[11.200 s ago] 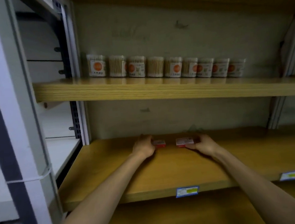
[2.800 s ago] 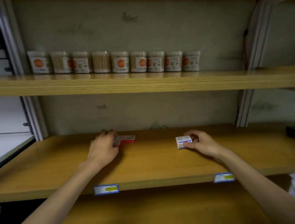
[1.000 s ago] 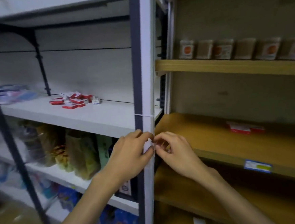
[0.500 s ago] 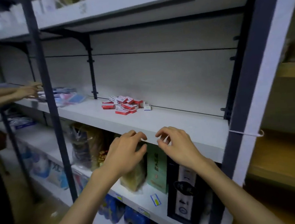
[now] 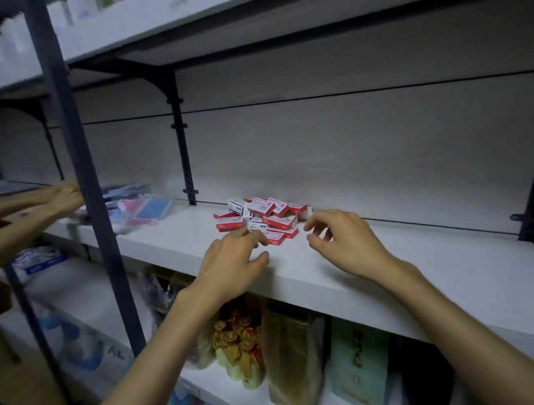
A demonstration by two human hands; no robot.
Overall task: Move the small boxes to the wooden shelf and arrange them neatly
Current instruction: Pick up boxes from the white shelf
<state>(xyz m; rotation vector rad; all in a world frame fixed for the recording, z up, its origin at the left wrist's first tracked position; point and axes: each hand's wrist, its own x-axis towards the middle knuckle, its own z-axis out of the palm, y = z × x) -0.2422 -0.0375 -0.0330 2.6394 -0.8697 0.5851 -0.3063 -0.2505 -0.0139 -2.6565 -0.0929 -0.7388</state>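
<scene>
Both empty, loosely spread, the left hand and right hand flank a jumbled heap of small red-and-white cardboard boxes lying just beyond their fingertips on the white shelf board, the left nearer.

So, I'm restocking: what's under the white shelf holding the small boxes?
Under the white shelf: a gold-and-red packet, brown bag, green box. Their tops are hidden.

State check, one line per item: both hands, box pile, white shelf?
left hand: open, fingers loosely curled, reaching, holding nothing
right hand: open, fingers spread, empty
small boxes: jumbled pile, unsorted
white shelf: bears the pile near its back
</scene>
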